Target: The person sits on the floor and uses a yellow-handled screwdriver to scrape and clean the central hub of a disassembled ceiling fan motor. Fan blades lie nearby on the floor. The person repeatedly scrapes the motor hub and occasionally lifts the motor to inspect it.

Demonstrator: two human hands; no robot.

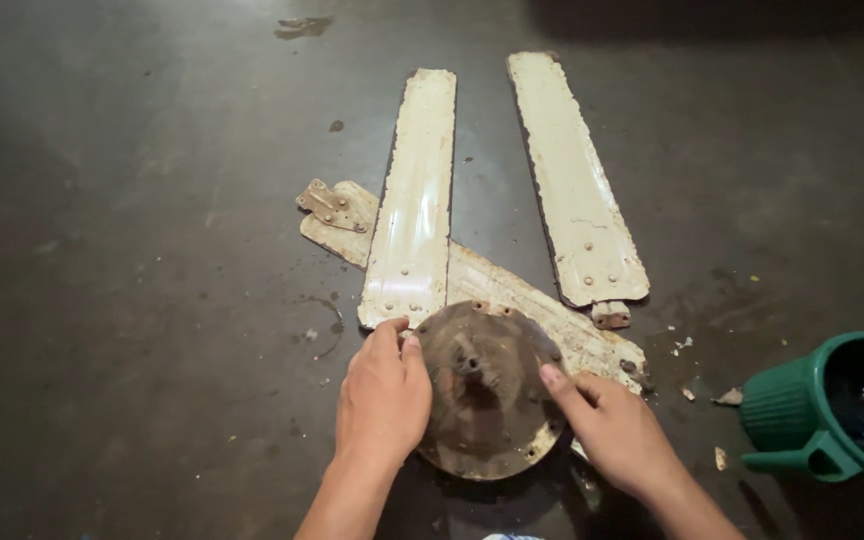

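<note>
disc: round rusty metal plate (487, 395), brown and pitted, small hub at its middle, bolt holes along the rim; lies on the floor, overlapping the lower end of one blade
left hand: left hand (384, 400) grips the disc's left edge, fingers curled over the rim, thumb on top
right hand: right hand (612, 425) holds the disc's right edge, fingertips (552, 378) pressed on the face near the rim
blade under disc: long flat cream metal blade (512, 300), paint chipped and rust-speckled, runs diagonally from upper left of the disc to its right; rusty bracket (332, 207) with rivets at its far end
middle blade: cream blade (412, 200), straight, slightly dished, rust along edges, lies over the diagonal blade; its near end with screw holes is just above the disc, close to the left hand
right blade: cream blade (574, 180), flaked edges, up and right of the disc, apart from it; small rusty tab (610, 315) at its near end
mug: green ribbed plastic mug (832, 410) with handle, dark inside, well right of the disc
floor: dark smooth concrete floor (132, 250), stained, paint flakes scattered right of the disc
</note>
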